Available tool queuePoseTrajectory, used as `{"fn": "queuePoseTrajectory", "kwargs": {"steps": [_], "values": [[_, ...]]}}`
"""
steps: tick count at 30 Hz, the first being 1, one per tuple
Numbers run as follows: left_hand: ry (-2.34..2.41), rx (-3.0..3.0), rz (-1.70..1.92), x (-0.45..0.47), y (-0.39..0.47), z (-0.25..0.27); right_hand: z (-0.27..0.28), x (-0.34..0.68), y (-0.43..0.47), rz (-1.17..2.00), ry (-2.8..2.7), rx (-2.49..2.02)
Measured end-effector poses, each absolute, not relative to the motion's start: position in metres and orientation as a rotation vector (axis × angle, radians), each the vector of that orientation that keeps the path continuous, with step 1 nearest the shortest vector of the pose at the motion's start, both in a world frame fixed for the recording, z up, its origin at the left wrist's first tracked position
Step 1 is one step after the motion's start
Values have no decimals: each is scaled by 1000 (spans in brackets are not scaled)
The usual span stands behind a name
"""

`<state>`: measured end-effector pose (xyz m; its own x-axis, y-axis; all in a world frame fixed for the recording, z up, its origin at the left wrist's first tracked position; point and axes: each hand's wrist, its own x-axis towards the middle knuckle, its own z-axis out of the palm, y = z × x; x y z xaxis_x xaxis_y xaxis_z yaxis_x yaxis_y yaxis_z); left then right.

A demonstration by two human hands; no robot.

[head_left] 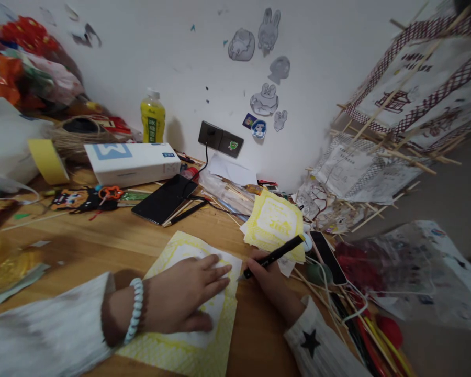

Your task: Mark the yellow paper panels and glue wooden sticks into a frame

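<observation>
My left hand (180, 293) lies spread on a sheet of paper (220, 335) with a yellow patterned border and a white middle, pressing it to the wooden table. A light blue bead bracelet (134, 309) circles that wrist. Just right of the sheet, my right hand (267, 280) grips a black marker (277, 254) with a yellow end. The marker's tip points down and left, close to the paper's right edge; whether it touches the paper I cannot tell. Behind this hand rests a stack of similar yellow-bordered papers (278, 217).
A black tablet (167, 199) and a white box (133, 165) lie at the back left, before a yellow-green bottle (153, 118). To the right are a phone (328, 257), a cable, sticks and a plastic bag (416, 272). Stick-framed paper lanterns (400, 99) stand against the wall.
</observation>
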<state>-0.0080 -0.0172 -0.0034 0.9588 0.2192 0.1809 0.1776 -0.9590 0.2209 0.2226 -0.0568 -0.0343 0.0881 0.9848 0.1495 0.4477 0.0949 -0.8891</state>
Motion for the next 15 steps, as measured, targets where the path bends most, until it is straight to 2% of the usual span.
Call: {"fn": "queuePoseTrajectory", "kwargs": {"steps": [15], "values": [[320, 2921, 234, -7, -18, -3, -32, 219, -58, 615, -1609, -1529]]}}
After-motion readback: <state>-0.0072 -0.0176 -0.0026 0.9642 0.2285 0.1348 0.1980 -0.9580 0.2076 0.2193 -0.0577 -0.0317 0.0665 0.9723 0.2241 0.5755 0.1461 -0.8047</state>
